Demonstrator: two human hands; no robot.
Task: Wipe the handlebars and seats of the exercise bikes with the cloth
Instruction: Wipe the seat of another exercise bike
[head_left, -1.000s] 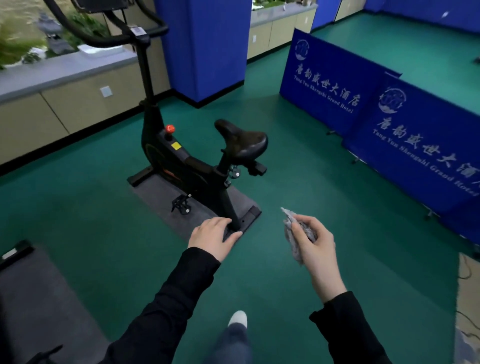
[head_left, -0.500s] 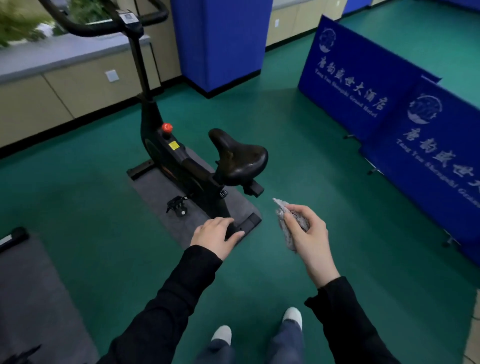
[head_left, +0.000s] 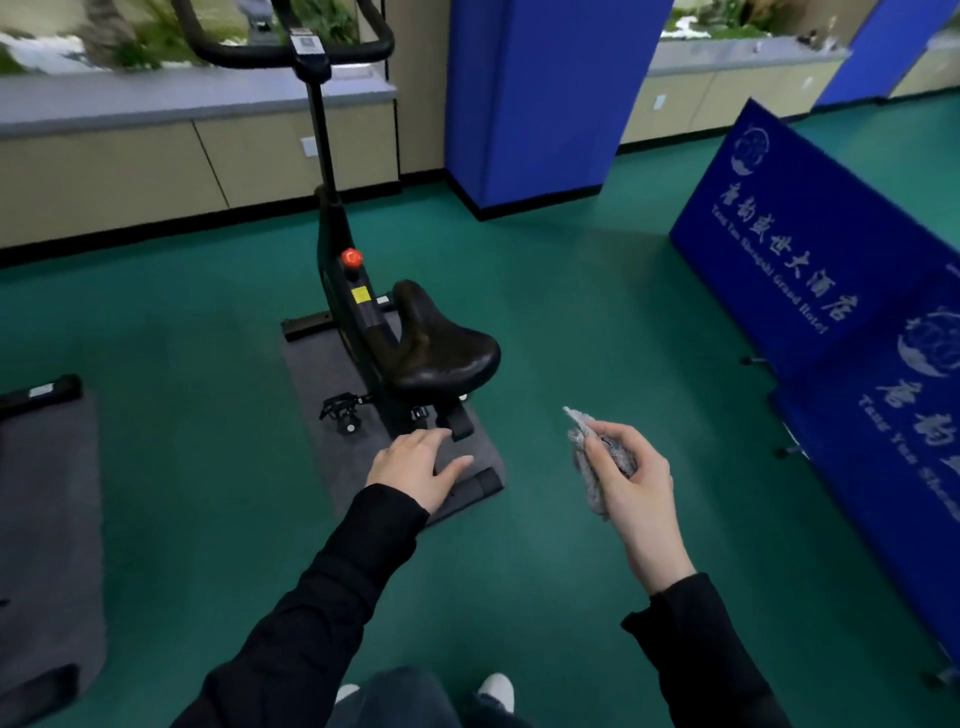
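**Approach to bike: closing in on the seat, no wipe contact yet**

Right hand (head_left: 631, 480): fingers curled around a crumpled grey cloth (head_left: 587, 457), bunched in the fist, with one corner poking up past the fingertips. It is held in the air, right of the bike and apart from it.

Left hand (head_left: 415, 462): empty, palm down, fingers loosely spread, hovering in front of the rear of the bike. Can't tell if it touches anything; looks like it's in the air.

Change over the last second: the view has swung so the black upright exercise bike (head_left: 358, 322) now sits centred and closer. The glossy black saddle-shaped seat (head_left: 441, 353) is larger in view and just ahead of the left hand, and the black looped handlebars (head_left: 291, 49) are now almost fully visible at the top. Hand poses are essentially the same. My read: the person is walking up and wiping hasn't begun on this bike. The seat is the nearest target and the handlebars need a further reach.

Bike stands on a dark grey rectangular floor mat (head_left: 311, 384), rear stabiliser at the mat's near edge.

Counts:
- 1 full bike, 1 seat, 1 handlebar set
- 1 cloth
- 2 mats: the second grey mat (head_left: 47, 493) is at the left edge with a black bar (head_left: 41, 392) on its far end, probably another bike's base
- 2 blue printed barrier panels (head_left: 779, 249) on the right
- 1 red knob (head_left: 351, 257) on the frame
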